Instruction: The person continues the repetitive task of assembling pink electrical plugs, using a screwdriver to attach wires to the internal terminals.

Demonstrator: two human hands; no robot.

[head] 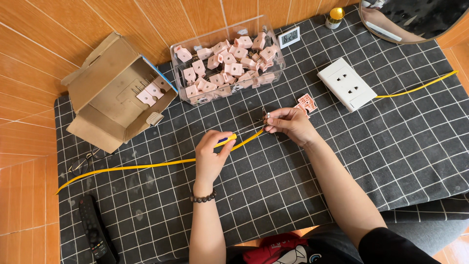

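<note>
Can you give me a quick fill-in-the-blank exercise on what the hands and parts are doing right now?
1. The left hand grips a screwdriver with a yellow and ____ handle.
2. The right hand pinches the end of the ____ flat cable.
3. The pink plug parts fill a clear ____ box.
4. The cardboard box lies on its ____.

Missing words: blue; yellow; plastic; side

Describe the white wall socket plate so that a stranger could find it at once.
Start at the clear plastic box full of pink plugs on the black checked cloth. Look right of it: the socket plate lies flat there, with a yellow cable running from it. It is the only white rectangle with pin holes.
</note>
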